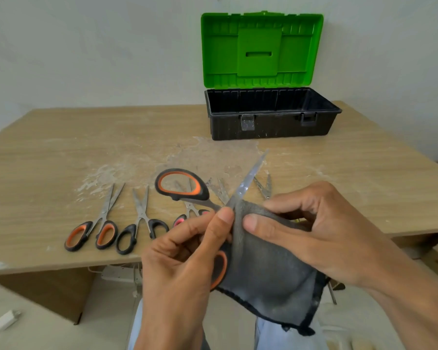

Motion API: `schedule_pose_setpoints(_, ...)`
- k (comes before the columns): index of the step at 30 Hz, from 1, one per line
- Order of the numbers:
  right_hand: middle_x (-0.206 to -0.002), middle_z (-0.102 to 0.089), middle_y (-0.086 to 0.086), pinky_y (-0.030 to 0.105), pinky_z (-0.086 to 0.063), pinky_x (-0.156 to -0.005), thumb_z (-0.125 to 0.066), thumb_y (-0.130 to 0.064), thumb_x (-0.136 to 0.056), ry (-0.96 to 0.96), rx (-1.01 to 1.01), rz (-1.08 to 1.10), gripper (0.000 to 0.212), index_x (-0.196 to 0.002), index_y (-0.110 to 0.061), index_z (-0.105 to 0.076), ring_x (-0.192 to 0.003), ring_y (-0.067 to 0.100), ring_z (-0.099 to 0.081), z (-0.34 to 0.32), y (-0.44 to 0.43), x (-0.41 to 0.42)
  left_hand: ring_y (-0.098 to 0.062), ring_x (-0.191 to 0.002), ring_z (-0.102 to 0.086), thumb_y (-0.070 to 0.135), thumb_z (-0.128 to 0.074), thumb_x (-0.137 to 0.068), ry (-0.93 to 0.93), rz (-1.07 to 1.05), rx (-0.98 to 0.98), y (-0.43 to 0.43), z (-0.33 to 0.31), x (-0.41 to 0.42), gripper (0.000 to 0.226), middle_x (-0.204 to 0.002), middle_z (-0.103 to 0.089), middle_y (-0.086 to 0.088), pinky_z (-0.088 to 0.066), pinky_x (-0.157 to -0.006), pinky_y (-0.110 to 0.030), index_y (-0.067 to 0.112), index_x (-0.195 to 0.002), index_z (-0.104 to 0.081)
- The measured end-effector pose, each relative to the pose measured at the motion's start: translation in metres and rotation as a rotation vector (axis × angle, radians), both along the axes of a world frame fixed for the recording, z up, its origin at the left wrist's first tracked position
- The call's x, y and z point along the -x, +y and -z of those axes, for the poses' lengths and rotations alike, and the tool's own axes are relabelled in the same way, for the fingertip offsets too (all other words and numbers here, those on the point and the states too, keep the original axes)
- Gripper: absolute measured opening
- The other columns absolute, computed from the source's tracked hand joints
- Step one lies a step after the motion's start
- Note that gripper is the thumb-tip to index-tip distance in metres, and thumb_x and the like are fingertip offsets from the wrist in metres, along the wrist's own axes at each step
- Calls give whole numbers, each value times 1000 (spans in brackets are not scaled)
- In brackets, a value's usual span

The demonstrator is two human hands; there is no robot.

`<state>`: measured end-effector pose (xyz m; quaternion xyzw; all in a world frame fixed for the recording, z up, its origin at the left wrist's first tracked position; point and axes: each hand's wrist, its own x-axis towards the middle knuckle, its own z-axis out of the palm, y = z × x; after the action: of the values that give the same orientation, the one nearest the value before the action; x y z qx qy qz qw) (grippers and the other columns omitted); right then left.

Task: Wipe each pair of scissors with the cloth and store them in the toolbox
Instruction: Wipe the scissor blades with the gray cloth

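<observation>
- Left hand: held in front of the near edge of the surface. Its fingers are curled and grip the large scissors close to the pivot.
- Large scissors: black-and-orange handles, spread wide open. One handle loop stands up and to the left; the other lies against the left palm. One blade points up and away toward the toolbox.
- Right hand: thumb and fingers pinch the grey cloth around the base of the raised blade. The rest of the cloth hangs below the hand.
- Toolbox: black base at the far side of the surface, with its green lid standing open and upright against the wall.
- Orange-handled scissors and black-handled scissors: lying side by side near the front edge, blades pointing away.
- Pink-handled scissors: lying behind the left hand, partly hidden.
- Further blades: visible above the right hand, with their handles hidden.
- Surface: light wood, marked with pale stains across its middle.
</observation>
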<state>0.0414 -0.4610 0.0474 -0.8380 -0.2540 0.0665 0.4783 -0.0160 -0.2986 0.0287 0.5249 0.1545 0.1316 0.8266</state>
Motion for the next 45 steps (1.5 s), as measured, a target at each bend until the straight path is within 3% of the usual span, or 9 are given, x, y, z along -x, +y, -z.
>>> schedule_pose_setpoints(5,-77,-70,27,52,-49,-59,-67,-65,-87,62,28,20,59,-88,-7,-81,-69,49,-63,2,-14,-3,-8,-54,-60,30,-78,-59,42,1,66,5,0,1,26,-65,-69,-6,-45,-47,-11,7,-70,-79)
schedule_pose_setpoints(9,-76,-78,14,58,-56,-67,-69,-57,-87,32,-41,55,42,-84,-18,-84,-73,41,-73,0,-4,1,-11,-56,-62,29,-78,-62,23,-13,48,-2,0,-2,24,-66,-72,-8,-50,-51,-16,8,-73,-80)
schedule_pose_setpoints(14,-78,-76,19,62,-54,-64,-68,-61,-87,-3,-56,46,52,-87,-11,-82,-73,45,-70,-6,2,-2,-7,-52,-59,28,-76,-63,-27,-10,66,3,-11,-4,19,-66,-69,-6,-47,-48,-12,11,-68,-79)
schedule_pose_setpoints(24,-84,-81,14,68,-58,-71,-72,-48,-89,-142,-91,62,32,-88,-19,-86,-82,41,-77,-39,-5,-11,-9,-62,-59,33,-74,-67,-165,-12,8,15,-34,-10,17,-70,-68,-2,-48,-63,-18,16,-67,-76)
schedule_pose_setpoints(27,-85,-81,14,62,-59,-73,-70,-42,-93,-196,-67,14,27,-90,-20,-86,-82,40,-77,-45,5,-9,-6,-51,-52,33,-73,-70,-183,-1,-17,9,-38,-10,21,-63,-64,-1,-44,-52,-13,12,-68,-74)
schedule_pose_setpoints(31,-80,-77,20,54,-55,-61,-68,-44,-93,-209,-25,-29,38,-91,-9,-84,-74,44,-73,-49,7,-11,-7,-57,-58,30,-74,-70,-194,-25,23,13,-39,-6,17,-67,-67,-1,-48,-53,-13,13,-69,-74)
schedule_pose_setpoints(38,-83,-83,-5,47,-63,-74,-69,-44,-86,-124,-49,-22,23,-89,-30,-87,-79,16,-80,-52,-3,-7,-8,-57,-58,33,-75,-66,-149,-9,-12,19,-34,-2,18,-67,-69,-3,-47,-52,-14,15,-64,-76)
schedule_pose_setpoints(41,-76,-80,0,47,-63,-67,-68,-49,-94,-188,-64,-15,37,-87,-18,-85,-72,21,-76,-50,4,-5,-12,-58,-58,34,-77,-65,-143,22,-32,12,-31,-4,21,-66,-69,-5,-46,-53,-20,13,-63,-76)
schedule_pose_setpoints(45,-60,-62,12,37,-44,-51,-64,-52,-94,-204,28,-25,51,-71,-8,-75,-56,33,-58,-39,7,-8,-9,-56,-60,32,-76,-62,-110,7,26,14,-31,-8,21,-67,-69,-6,-49,-51,-14,12,-65,-76)
